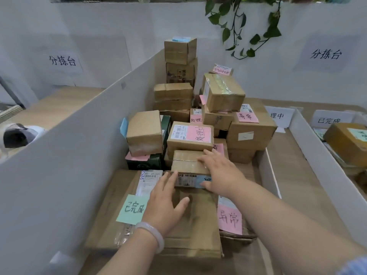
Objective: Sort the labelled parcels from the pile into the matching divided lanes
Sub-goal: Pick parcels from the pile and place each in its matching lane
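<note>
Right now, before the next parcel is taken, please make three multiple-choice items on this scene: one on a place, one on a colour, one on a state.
1. Where is the green note?
A. on the flat parcel at the front
B. on top of the tall stack
C. on the white divider

2. What colour is the note on the labelled box behind the right grip?
A. yellow
B. pink
C. white

3. How is this grip?
A. lifting a box in the air
B. open, resting on the small brown box
C. away from the pile

Key: 1 A, it sticks on that parcel's top; 2 B, pink paper beside the barcode; 3 B, spread fingers lie on the box top.
</note>
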Action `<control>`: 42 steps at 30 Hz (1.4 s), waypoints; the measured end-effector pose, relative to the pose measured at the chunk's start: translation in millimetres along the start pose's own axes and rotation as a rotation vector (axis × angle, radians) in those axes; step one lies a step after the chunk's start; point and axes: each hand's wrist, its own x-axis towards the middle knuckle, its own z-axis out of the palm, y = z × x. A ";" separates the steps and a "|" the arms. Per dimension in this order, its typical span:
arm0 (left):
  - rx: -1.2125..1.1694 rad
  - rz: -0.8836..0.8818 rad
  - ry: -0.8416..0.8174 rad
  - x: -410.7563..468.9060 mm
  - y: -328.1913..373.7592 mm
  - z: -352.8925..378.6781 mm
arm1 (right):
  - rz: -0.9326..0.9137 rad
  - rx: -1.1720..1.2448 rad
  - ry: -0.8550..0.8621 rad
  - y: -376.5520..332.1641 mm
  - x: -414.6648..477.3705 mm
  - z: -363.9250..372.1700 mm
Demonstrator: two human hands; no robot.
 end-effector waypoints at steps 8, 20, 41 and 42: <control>-0.152 0.018 0.054 -2.6 3.9 -1.6 | 0.094 0.216 0.114 -0.8 -22.0 7.0; -0.583 0.170 -0.075 -22.0 93.0 33.2 | 0.554 1.588 0.228 37.3 -128.8 -9.7; -0.840 0.296 -0.452 -94.6 324.9 225.9 | 0.638 1.125 0.588 224.0 -373.8 -74.7; -0.847 0.300 -0.450 -100.3 339.5 235.3 | 0.644 1.109 0.584 235.4 -387.6 -79.3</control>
